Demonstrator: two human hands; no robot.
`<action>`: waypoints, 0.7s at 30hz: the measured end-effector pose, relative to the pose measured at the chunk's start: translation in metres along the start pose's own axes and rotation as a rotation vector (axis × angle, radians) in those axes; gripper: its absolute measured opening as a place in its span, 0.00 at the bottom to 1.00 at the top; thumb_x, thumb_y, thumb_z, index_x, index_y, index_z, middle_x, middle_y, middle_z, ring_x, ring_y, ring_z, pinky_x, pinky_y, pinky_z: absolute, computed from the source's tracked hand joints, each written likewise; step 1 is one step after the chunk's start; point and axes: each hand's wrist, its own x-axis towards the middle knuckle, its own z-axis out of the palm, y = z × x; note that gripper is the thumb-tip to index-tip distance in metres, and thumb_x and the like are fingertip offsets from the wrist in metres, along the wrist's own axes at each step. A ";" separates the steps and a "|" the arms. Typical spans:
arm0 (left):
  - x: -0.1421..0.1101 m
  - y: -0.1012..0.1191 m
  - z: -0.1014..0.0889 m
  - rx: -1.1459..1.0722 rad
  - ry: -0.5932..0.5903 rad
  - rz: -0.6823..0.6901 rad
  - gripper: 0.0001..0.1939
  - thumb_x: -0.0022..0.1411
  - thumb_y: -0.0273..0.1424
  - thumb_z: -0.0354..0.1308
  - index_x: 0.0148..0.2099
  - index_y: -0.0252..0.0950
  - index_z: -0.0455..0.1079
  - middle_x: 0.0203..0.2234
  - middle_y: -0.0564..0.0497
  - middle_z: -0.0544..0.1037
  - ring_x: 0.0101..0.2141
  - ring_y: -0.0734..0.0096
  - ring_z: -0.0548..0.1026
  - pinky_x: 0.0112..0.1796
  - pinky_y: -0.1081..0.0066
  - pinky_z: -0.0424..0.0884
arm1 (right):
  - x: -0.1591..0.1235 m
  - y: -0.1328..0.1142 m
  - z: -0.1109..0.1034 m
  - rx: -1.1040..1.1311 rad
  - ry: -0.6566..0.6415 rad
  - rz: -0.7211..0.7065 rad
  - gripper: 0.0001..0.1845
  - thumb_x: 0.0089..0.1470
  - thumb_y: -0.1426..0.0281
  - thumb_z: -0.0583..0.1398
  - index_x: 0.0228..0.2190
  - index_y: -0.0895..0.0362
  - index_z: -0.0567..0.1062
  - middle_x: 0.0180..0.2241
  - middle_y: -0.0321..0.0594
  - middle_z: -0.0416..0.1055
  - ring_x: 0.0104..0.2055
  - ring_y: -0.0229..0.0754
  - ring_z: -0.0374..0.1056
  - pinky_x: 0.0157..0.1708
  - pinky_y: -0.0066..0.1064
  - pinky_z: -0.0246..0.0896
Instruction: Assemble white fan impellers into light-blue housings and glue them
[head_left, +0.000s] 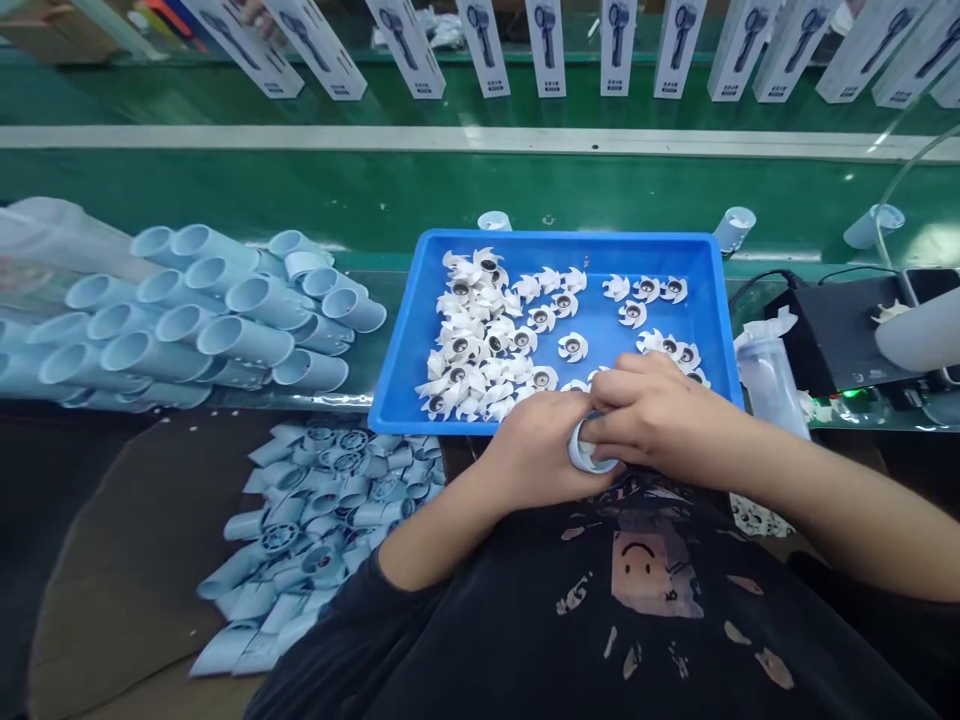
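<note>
In the head view my left hand (pixel 536 450) is wrapped round a short light-blue plastic tube (pixel 576 455), held close to my body at the tray's front edge. The fingers of my right hand (pixel 645 415) are pinched together and reach into the tube's open mouth. A white part that looks like a fan wheel (pixel 587 452) shows inside, at those fingertips and mostly hidden by them. Just beyond both hands lies a blue tray (pixel 401 335) with many loose white fan wheels (pixel 573 347), heaped on its left side and scattered on its right.
Light-blue tubes (pixel 247 340) are stacked on the left of the bench. More blue parts (pixel 322 510) fill the space below. Several single tubes (pixel 735 228) stand behind the tray. A black box (pixel 855 320) with cables sits right; printed white boxes (pixel 546 50) line the back.
</note>
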 end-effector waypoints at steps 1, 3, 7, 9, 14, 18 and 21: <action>0.000 -0.001 0.000 0.071 0.035 0.002 0.08 0.57 0.36 0.54 0.32 0.36 0.66 0.21 0.50 0.75 0.23 0.66 0.75 0.24 0.68 0.70 | 0.003 0.003 0.004 0.037 0.021 0.038 0.04 0.54 0.70 0.64 0.27 0.53 0.79 0.28 0.37 0.62 0.34 0.40 0.52 0.34 0.34 0.41; 0.001 -0.003 -0.001 0.246 0.149 -0.008 0.07 0.57 0.33 0.53 0.35 0.34 0.68 0.23 0.48 0.77 0.25 0.62 0.76 0.28 0.65 0.71 | 0.008 0.008 0.014 0.148 0.101 0.181 0.02 0.52 0.70 0.65 0.28 0.53 0.80 0.27 0.36 0.62 0.33 0.38 0.55 0.34 0.33 0.44; 0.004 -0.011 -0.011 0.164 -0.052 -0.130 0.09 0.53 0.35 0.56 0.35 0.35 0.69 0.25 0.49 0.78 0.25 0.64 0.77 0.26 0.68 0.69 | 0.010 0.014 0.025 0.389 0.106 0.224 0.04 0.53 0.72 0.64 0.33 0.56 0.80 0.25 0.34 0.63 0.30 0.35 0.59 0.32 0.29 0.50; 0.007 -0.013 -0.017 -0.071 -0.353 -0.155 0.11 0.50 0.39 0.61 0.31 0.37 0.68 0.22 0.54 0.77 0.22 0.69 0.75 0.21 0.72 0.65 | 0.010 0.017 0.022 0.342 0.059 0.011 0.06 0.56 0.72 0.61 0.31 0.57 0.79 0.25 0.35 0.65 0.30 0.35 0.58 0.33 0.30 0.50; 0.013 -0.006 -0.013 0.300 0.042 -0.126 0.08 0.54 0.33 0.57 0.36 0.34 0.71 0.25 0.47 0.79 0.26 0.62 0.77 0.27 0.66 0.69 | 0.014 0.023 0.019 0.313 0.174 0.098 0.08 0.57 0.68 0.61 0.30 0.56 0.79 0.22 0.34 0.64 0.27 0.34 0.55 0.31 0.31 0.48; 0.012 -0.005 -0.009 0.314 0.116 -0.013 0.10 0.55 0.32 0.54 0.38 0.32 0.70 0.25 0.46 0.79 0.25 0.62 0.77 0.28 0.65 0.70 | 0.011 0.018 0.022 0.372 0.208 0.235 0.11 0.58 0.67 0.59 0.29 0.59 0.78 0.21 0.33 0.64 0.25 0.33 0.56 0.28 0.28 0.49; 0.011 -0.012 -0.014 -0.046 -0.106 -0.003 0.11 0.55 0.39 0.58 0.36 0.37 0.68 0.24 0.52 0.78 0.23 0.68 0.76 0.23 0.70 0.68 | 0.006 0.016 0.011 0.130 0.162 -0.100 0.14 0.63 0.67 0.54 0.35 0.57 0.79 0.26 0.37 0.68 0.30 0.36 0.57 0.32 0.31 0.48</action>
